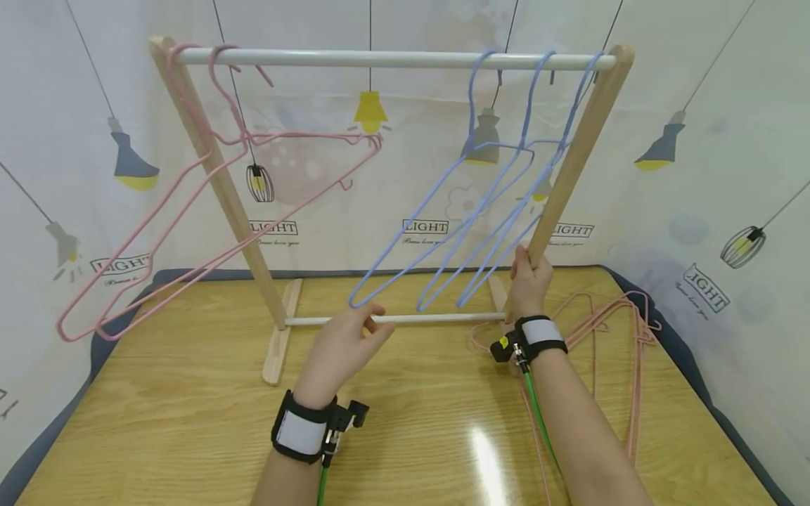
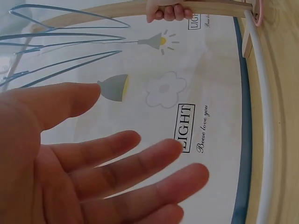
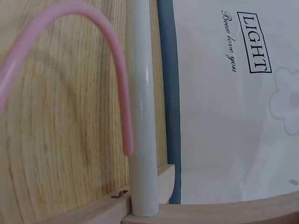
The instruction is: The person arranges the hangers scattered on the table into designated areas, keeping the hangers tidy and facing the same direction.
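A small garment rack stands in front of me, with a white top bar (image 1: 380, 58) between wooden posts. Two pink hangers (image 1: 243, 133) hang at its left end, three blue hangers (image 1: 471, 91) toward its right. My right hand (image 1: 530, 284) grips the lower part of the right post (image 1: 582, 147); in the left wrist view its curled fingers (image 2: 170, 13) show on the wood. My left hand (image 1: 335, 348) holds nothing, just below the leftmost blue hanger's corner and overlapping the lower bar (image 1: 436, 318) in the head view. Its fingers (image 2: 126, 177) extend loosely, thumb apart.
More pink hangers (image 1: 638, 379) lie on the wooden table (image 1: 411, 436) at the right, partly behind my right forearm. In the right wrist view, a pink hook (image 3: 119, 60) overlaps the white lower bar (image 3: 144, 102). A lamp-patterned cloth (image 1: 696, 183) surrounds the back and sides.
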The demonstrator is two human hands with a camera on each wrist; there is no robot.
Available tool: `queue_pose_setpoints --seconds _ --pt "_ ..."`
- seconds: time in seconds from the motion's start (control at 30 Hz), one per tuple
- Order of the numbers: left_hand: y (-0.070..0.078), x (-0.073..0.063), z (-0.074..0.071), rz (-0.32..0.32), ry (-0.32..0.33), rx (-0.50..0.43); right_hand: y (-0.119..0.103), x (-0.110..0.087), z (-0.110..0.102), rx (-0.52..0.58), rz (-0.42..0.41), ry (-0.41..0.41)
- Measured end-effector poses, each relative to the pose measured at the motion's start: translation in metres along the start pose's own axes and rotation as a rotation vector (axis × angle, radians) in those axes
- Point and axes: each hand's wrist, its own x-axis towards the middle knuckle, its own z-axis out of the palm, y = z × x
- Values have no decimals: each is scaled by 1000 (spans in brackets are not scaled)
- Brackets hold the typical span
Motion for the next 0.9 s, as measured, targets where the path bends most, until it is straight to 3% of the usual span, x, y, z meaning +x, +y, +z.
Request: queue_pose_setpoints --seconds 0.23,0.53,0.7,0.9 --pt "-10 5 7 -14 -65 -30 -5 0 -3 -8 21 -61" --pt "-16 8 6 -14 -89 -25 -16 1 -15 -143 41 -174" --pt "-18 6 3 -48 -106 -52 -22 -1 -33 -320 64 -320" --pt "-21 4 -2 -81 -111 -66 -21 -8 -65 -495 -39 -497"
